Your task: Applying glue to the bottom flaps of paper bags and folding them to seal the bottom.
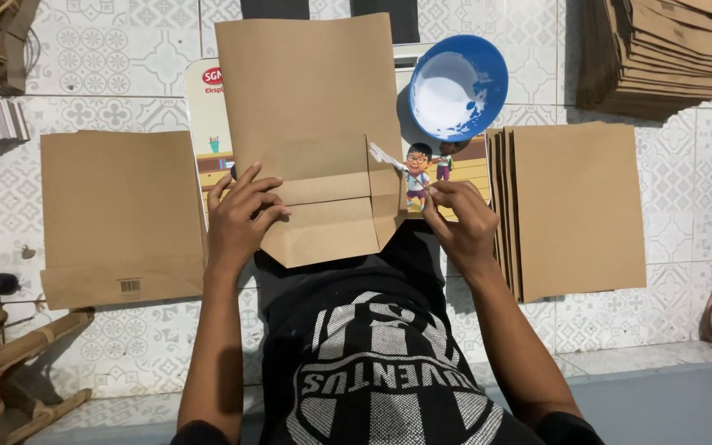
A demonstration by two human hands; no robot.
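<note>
Bag in hand: brown paper bag [311, 124] lying flat on the picture board [208, 140], long axis running straight away from the body, folded bottom end toward the body and directly under both hands.
Folded bottom: flaps [331, 210] opened into a boxy pattern, creases running crosswise; left edge under the left fingers, right edge just inward of the right fingers.
Left hand: left hand [239, 216] pressed flat on the left part of the fold, fingers [261, 198] spread apart and pointing toward the middle of the flaps, clamped on nothing, only holding the paper down.
Right hand: right hand [461, 221] at the right corner of the fold, fingers [442, 191] pinched together on a thin white-tipped stick [385, 155] that slants up and inward to touch the flap's right edge.
Nearer hand: both touching the bag; the left resting on it, the right reaching it only through the stick.
Beyond the right fingers: blue bowl [459, 86] with white paste inside, near, up and slightly outward, nothing between.
Outward of the right hand: fanned stack of flat brown sheets [574, 206] on the tiled floor [686, 231], just beside the wrist.
Outward of the left hand: one finished flat bag [121, 214], apart from the fingers.
Far corner, right: tall pile of bags [661, 53], well apart.
In the way: nothing across the fold; the stick alone lying over the right flap.
</note>
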